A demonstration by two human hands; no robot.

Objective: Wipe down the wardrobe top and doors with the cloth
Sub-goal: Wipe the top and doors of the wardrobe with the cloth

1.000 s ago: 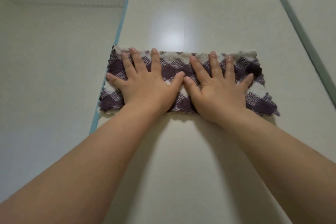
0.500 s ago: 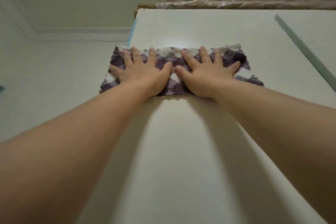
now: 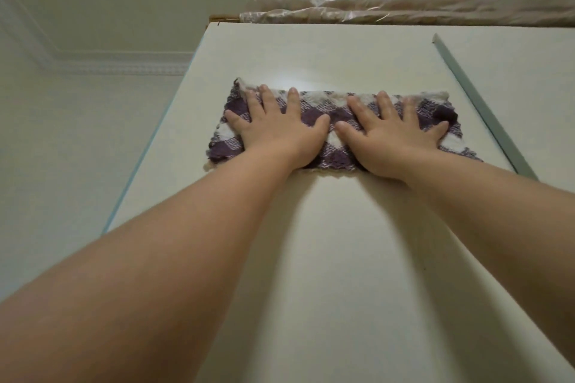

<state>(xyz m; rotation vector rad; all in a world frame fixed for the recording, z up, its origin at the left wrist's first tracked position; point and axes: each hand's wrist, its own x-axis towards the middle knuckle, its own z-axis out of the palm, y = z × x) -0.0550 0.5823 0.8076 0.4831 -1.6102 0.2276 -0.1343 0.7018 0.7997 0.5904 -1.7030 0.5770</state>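
Cloth (image 3: 339,121) was laid flat on the door (image 3: 311,258), spread across its width near the top edge. Left hand (image 3: 277,134) and right hand (image 3: 392,140) were pressed palm-down on it, side by side, fingers splayed, thumbs nearly touching; nothing was gripped. Plastic-wrapped bundle (image 3: 404,8) was seen on the wardrobe top above the door.

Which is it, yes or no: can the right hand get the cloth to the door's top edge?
Probably yes. The right hand lies flat on the cloth, and the bare wardrobe door runs uninterrupted to its top edge. Plastic-wrapped rolls sit above.
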